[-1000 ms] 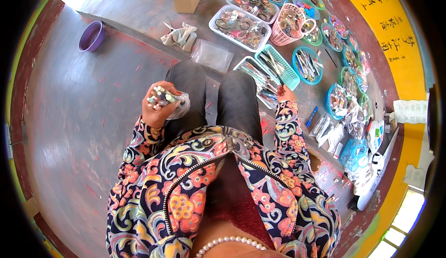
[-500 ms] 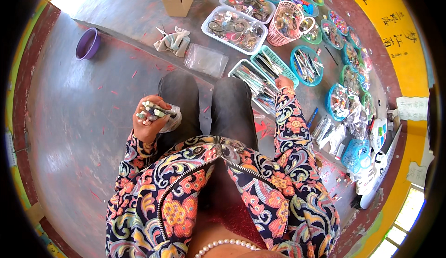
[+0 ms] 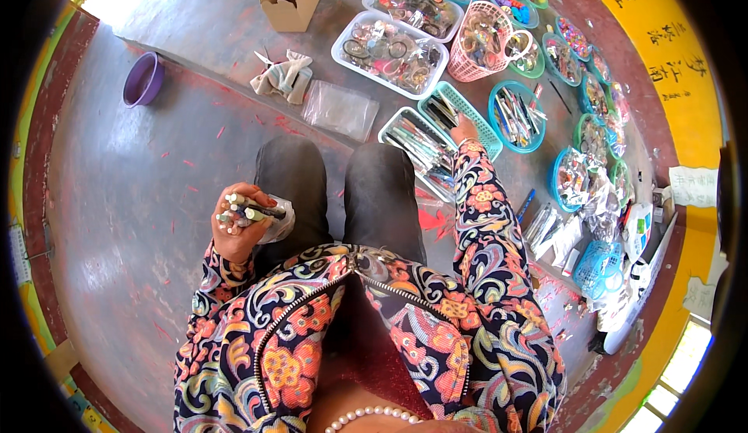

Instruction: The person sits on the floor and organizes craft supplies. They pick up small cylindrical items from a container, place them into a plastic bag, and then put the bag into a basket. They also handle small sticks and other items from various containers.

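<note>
L. hand [image 3: 240,229] — closed on pen bundle [image 3: 251,213] w/ clear bag [image 3: 284,224], held well left of green basket [image 3: 478,115]. R. hand [image 3: 465,130] — at basket, beside its pens [image 3: 442,112]; grip can't be told, fingertips hidden. Step: pens prob. being picked; fine pinch called for next.

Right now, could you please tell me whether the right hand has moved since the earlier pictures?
Yes: relative to the long turquoise basket, the right hand has moved forward.

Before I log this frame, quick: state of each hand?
Left hand: closed around a bundle of pens.
Right hand: at the teal basket; grip unclear.
</note>
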A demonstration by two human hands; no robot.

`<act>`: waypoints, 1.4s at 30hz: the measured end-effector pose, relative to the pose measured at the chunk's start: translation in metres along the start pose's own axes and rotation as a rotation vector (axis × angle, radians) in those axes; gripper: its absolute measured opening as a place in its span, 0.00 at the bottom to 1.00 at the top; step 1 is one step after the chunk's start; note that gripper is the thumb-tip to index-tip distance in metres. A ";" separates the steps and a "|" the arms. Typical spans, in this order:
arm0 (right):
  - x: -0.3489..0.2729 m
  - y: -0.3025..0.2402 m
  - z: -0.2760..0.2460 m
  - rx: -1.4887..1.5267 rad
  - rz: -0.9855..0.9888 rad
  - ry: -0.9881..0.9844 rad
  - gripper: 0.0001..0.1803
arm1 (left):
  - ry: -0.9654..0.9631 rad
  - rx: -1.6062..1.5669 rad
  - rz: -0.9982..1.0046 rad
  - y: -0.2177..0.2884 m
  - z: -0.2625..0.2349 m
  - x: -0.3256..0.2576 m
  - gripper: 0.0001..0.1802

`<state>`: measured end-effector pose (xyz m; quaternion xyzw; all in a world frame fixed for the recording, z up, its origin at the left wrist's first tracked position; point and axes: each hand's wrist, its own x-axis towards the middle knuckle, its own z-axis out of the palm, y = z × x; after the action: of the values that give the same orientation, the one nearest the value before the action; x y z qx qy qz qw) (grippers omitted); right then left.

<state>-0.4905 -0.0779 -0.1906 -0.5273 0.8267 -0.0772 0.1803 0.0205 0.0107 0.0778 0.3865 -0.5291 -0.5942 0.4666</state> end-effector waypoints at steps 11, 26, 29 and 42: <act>-0.012 -0.002 0.011 -0.147 0.193 0.101 0.24 | -0.005 0.006 -0.041 0.001 -0.002 0.000 0.26; -0.151 -0.225 -0.084 0.739 -0.465 -0.163 0.12 | 0.040 -0.031 0.035 -0.024 -0.025 -0.013 0.21; -0.207 -0.279 -0.112 0.821 -0.566 -0.299 0.14 | -0.007 -0.083 0.056 -0.032 -0.026 -0.014 0.21; -0.284 -0.341 -0.125 0.782 -0.880 -0.349 0.17 | -0.084 -0.052 0.071 -0.054 -0.016 -0.020 0.19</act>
<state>-0.1430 0.0225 0.0950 -0.7188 0.4002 -0.3546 0.4443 0.0333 0.0256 0.0216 0.3298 -0.5458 -0.6066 0.4746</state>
